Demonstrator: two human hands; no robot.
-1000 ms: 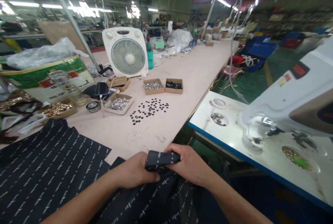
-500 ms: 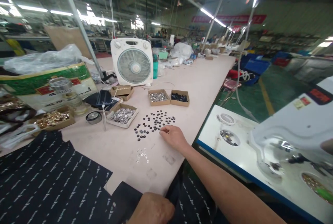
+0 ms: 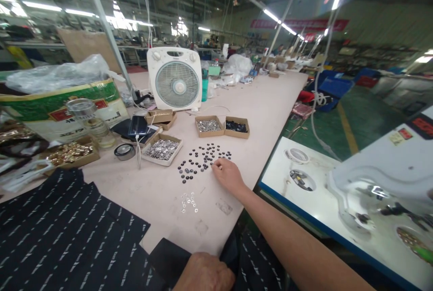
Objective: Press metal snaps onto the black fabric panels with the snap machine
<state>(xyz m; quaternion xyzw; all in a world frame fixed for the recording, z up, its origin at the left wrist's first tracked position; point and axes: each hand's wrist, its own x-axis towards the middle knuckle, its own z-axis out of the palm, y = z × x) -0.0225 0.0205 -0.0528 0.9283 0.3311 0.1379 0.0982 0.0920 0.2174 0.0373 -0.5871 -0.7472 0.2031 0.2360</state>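
Observation:
My right hand is at the right edge of a loose spread of black snap caps on the table. Its thumb and fingertips are pinched together; whatever lies between them is too small to make out. At the bottom, my left hand is closed on dark fabric, knuckles up. More of this black cloth with white printed dashes covers the table at left. Small silver snap rings lie between the two hands.
Cardboard boxes hold silver snap parts, more silver pieces and black parts. Behind them stands a white box fan. A phone and tape roll lie left. A white machine occupies the right.
The whole view has shifted slightly to the right. My right hand stays beside the black caps with its fingertips pinched, and my left hand remains closed at the bottom.

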